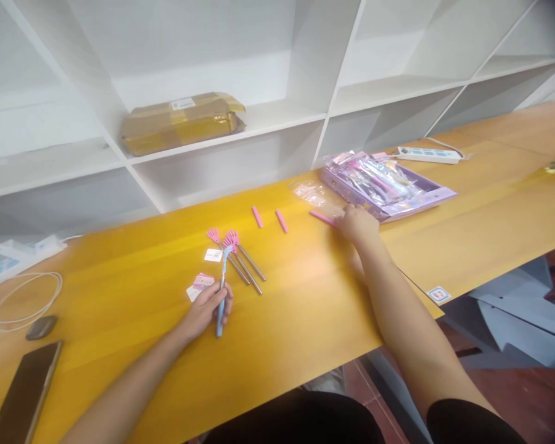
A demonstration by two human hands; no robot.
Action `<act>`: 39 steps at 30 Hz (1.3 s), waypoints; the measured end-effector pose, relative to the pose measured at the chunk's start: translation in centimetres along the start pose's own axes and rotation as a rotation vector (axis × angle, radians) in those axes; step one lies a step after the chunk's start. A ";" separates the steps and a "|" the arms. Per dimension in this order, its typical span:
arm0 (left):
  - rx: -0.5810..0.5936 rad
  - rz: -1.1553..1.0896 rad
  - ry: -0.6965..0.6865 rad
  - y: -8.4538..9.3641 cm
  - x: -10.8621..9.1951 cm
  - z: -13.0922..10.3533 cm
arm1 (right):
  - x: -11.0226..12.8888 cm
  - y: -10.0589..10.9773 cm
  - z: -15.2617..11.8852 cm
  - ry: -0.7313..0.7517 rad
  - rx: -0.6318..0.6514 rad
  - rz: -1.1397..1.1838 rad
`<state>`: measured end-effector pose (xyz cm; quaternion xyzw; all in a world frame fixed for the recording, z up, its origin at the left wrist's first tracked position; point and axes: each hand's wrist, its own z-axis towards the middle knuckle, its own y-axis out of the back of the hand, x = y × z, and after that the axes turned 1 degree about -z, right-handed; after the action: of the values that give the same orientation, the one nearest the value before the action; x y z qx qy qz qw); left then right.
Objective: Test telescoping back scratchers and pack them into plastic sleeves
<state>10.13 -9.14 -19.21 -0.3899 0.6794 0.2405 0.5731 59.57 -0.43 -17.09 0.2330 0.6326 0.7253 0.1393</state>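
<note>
My left hand [211, 306] is closed around the handle of a blue back scratcher [221, 308], its claw end pointing away from me. Just beyond lie several pink claw heads [232, 237] on thin metal rods [247, 265], without handles. Small cards [200, 283] rest beside my left fingers. At the front of the purple box [388, 217], my right hand [358, 225] has its fingers curled at the end of a pink tube-shaped handle [322, 217]; the fingertips are partly hidden. Two more pink handles [282, 221] lie to the left of it. Clear plastic wrappers [312, 193] lie behind.
The purple box holds several bagged back scratchers [374, 179]. Power strips [428, 155] lie at the back right and far left. A phone [25, 394], a dark mouse-like object [41, 327] and a white cable are at left. A taped parcel [182, 123] sits on the shelf.
</note>
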 end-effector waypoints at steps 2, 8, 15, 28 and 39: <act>0.000 0.005 0.001 0.0 0.0 0.0 | -0.4 -0.1 0.4 0.005 0.004 0.001; -0.008 0.020 0.010 0.0 -0.1 0.0 | -1.5 -0.2 1.1 -0.059 -0.004 0.016; -0.004 0.017 0.016 -0.2 -0.4 -0.1 | -2.4 -0.9 1.5 -0.127 0.014 0.006; -0.011 0.033 0.018 -0.3 -0.4 -0.1 | -2.8 1.2 1.6 -0.153 -0.079 0.064; -0.022 0.026 0.043 -0.4 -0.7 -0.2 | -0.7 -0.4 0.9 0.032 -0.006 0.139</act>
<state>10.35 -9.38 -18.45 -0.3923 0.6938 0.2473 0.5509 60.58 0.11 -17.51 0.2644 0.6148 0.7388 0.0791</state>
